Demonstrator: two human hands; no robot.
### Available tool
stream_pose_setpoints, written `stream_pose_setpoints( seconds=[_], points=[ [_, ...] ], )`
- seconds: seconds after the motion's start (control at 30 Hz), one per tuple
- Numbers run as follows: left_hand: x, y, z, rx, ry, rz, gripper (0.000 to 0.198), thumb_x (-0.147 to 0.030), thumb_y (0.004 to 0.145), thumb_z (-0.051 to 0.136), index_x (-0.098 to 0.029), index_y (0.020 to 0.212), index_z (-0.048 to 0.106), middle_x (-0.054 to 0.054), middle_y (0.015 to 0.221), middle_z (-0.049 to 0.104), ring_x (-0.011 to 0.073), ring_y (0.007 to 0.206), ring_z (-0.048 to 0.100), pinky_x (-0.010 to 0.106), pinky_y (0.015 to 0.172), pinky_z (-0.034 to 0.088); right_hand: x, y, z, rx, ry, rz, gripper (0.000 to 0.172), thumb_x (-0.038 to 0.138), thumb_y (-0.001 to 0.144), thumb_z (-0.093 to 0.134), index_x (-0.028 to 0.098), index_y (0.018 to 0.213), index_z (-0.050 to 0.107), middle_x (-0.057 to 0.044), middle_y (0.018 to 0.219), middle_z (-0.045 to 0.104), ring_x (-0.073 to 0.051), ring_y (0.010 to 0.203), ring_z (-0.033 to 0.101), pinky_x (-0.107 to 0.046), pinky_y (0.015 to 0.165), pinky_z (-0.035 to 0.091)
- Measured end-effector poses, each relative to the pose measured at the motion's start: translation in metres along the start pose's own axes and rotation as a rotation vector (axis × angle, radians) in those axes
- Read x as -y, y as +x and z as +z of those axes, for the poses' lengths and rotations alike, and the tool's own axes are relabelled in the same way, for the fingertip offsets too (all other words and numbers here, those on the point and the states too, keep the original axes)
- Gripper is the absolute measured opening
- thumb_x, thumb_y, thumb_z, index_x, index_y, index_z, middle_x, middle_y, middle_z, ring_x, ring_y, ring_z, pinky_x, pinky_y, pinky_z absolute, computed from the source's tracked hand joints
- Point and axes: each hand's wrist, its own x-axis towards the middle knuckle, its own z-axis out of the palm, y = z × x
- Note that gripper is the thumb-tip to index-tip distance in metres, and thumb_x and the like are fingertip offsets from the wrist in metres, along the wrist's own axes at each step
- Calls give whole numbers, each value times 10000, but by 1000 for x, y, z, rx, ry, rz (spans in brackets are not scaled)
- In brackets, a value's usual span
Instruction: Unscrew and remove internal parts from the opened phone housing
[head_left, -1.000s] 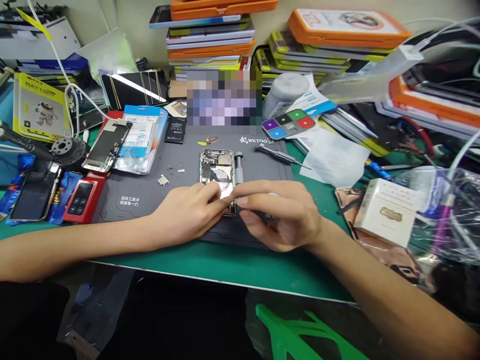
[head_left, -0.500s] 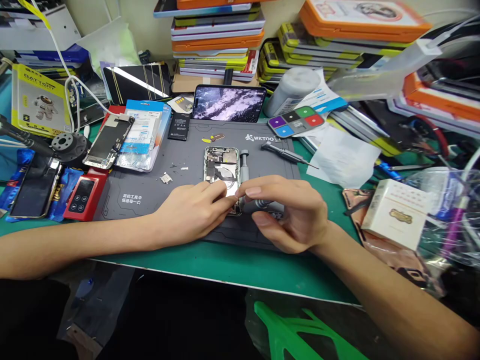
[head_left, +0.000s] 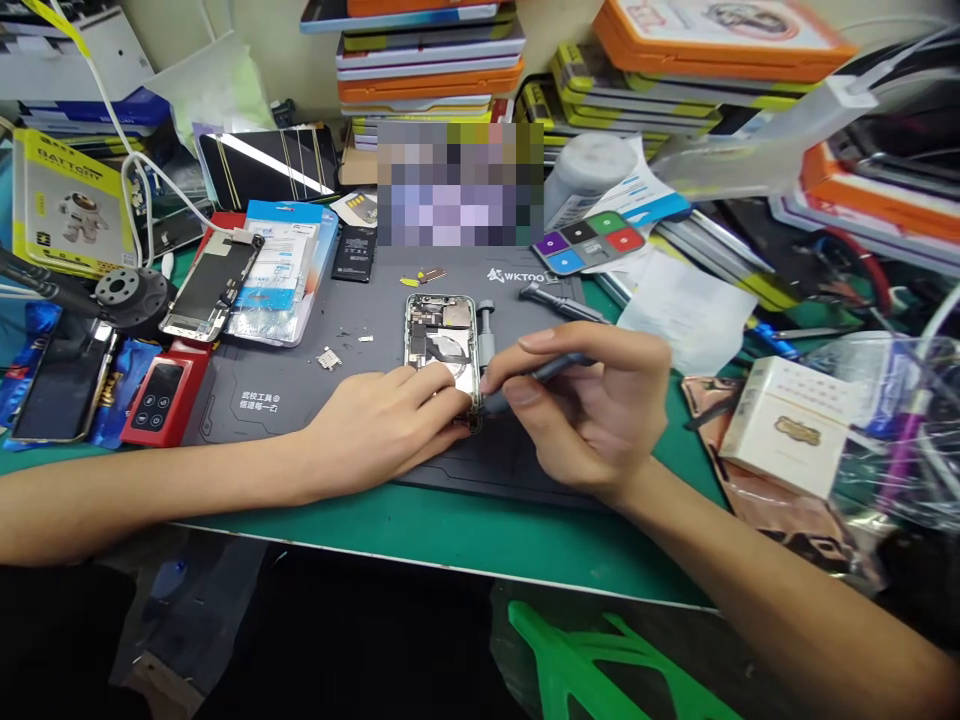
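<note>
An opened phone [head_left: 441, 345] with its inner parts bare lies on the dark grey mat [head_left: 300, 385], against a grey clamp post [head_left: 486, 330]. My left hand [head_left: 397, 415] has curled fingers closed on the phone's lower end, hiding it. My right hand [head_left: 600, 400] is just right of the phone, thumb and index finger closed around a slim grey tool [head_left: 561, 367] that looks like a screwdriver, mostly hidden by the fingers. Behind that hand another grey screwdriver [head_left: 559, 300] lies on the mat. Small metal parts [head_left: 328, 357] are left of the phone.
A phone battery [head_left: 355, 255] and a removed screen [head_left: 214, 285] lie farther back. A red device [head_left: 157, 400] stands at left, a white box [head_left: 787, 425] at right. Stacked orange cases [head_left: 720, 40] line the back. A blurred patch covers the area behind the mat.
My right hand has lifted and turned slightly, with the grey tool now slanting between its fingers. My left hand stays on the phone. The whole view has shifted a little.
</note>
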Motion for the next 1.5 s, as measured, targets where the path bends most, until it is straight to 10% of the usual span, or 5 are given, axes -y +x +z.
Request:
stream_pose_setpoints(
  seconds=[0.43,0.63,1.03,1.23,1.5],
  points=[
    [3,-3,1,-79,-16,1,225,-323,1101,486,-222,1075,685,-4,1041,716,127,804,662,266,616,457,-5,13,-1,-287,-59,71,283,208,1009,535,368,1242,541,9,811,596,-185,654,667,-328,512,546],
    [4,-3,1,-91,-14,-12,256,-366,1097,495,-212,1148,693,14,1037,723,125,849,675,242,652,477,-19,15,-10,-219,-63,246,307,257,1006,569,312,1301,505,-6,824,590,-178,678,639,-275,445,489],
    [7,-10,-16,74,-302,-128,259,-222,1074,511,-251,1269,680,30,1160,724,158,1021,700,259,798,555,-32,20,-12,-64,-510,146,371,242,1005,548,222,1370,479,-20,920,699,-153,603,632,-297,542,498],
    [28,4,-66,60,-369,-177,219,-136,1009,563,-223,1106,740,19,1070,757,157,1007,711,265,849,546,-31,22,-17,-69,-559,118,424,237,981,588,229,1393,487,-15,881,711,-165,555,624,-302,493,471],
    [89,-15,-116,458,105,-236,210,-178,865,613,-281,854,795,-18,792,767,175,682,692,256,577,390,-12,13,-1,-197,-266,163,443,177,995,532,282,1419,460,-31,921,658,-152,613,622,-292,522,541]
  ],
)
